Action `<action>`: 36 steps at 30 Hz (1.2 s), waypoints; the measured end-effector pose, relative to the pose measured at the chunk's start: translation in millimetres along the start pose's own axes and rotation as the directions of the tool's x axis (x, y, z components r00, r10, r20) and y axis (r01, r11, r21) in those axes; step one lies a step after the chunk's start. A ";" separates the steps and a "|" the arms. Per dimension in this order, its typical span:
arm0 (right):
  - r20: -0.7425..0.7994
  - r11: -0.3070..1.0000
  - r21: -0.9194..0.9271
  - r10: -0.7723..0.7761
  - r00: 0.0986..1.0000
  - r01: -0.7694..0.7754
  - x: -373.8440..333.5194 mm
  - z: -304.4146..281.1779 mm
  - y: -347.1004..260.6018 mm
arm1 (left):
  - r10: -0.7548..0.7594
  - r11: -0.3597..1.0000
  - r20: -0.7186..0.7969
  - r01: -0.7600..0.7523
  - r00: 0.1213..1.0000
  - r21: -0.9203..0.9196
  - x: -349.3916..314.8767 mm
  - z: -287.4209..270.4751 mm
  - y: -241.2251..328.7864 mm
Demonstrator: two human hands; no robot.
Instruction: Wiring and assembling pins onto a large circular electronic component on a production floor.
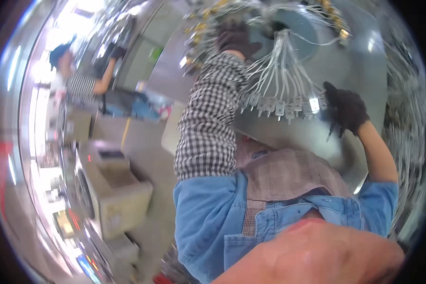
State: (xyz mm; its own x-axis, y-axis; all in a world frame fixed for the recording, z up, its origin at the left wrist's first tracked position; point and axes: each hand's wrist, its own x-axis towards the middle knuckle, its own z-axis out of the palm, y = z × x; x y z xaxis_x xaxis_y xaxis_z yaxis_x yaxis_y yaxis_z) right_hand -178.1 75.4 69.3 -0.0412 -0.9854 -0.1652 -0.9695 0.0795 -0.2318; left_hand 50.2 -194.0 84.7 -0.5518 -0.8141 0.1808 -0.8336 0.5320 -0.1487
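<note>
Many white cables (283,57) run from the hub of a round grey disc (307,35) on the metal worktop. A front bundle fans toward me and ends in a row of white plug connectors (280,109). Dark gloves cover both hands. My left hand (234,39) lies over the cables on the disc's left side, fingers spread and thumb out to the right. At the right end of the connector row is my right hand (348,109), its fingers apart, close beside the last connectors. Whether it touches one is blurred.
Gold-coloured cable ends (333,16) ring the disc's far edge. More white cables (407,137) hang in a mass at the right. Off to the left, a co-worker (83,85) in a striped top stands at another station. A beige bin (120,203) sits on the floor.
</note>
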 end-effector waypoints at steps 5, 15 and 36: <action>0.078 0.977 -0.046 0.212 0.974 -0.209 15.5 -14.1 -35.2 | -0.024 1.000 0.283 0.018 0.959 0.023 49.5 36.0 -12.7; 0.091 0.958 0.092 0.263 0.961 -0.271 -0.5 25.5 -84.0 | 0.595 0.803 -0.130 -0.580 0.793 0.135 125.6 127.6 -61.1; -0.224 0.618 0.343 0.785 0.577 -0.708 -48.4 89.8 -16.4 | 0.467 0.882 -0.102 -0.470 0.879 -0.012 144.9 118.2 40.7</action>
State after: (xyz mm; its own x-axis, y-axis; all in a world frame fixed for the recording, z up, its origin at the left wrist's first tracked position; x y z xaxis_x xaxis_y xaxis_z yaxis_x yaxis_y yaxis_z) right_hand -138.4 135.3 -5.0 -0.8394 -0.5399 -0.0629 -0.4868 0.7981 -0.3552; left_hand -60.7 -317.8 -10.1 -0.8763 -0.4432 0.1887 -0.4765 0.8551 -0.2043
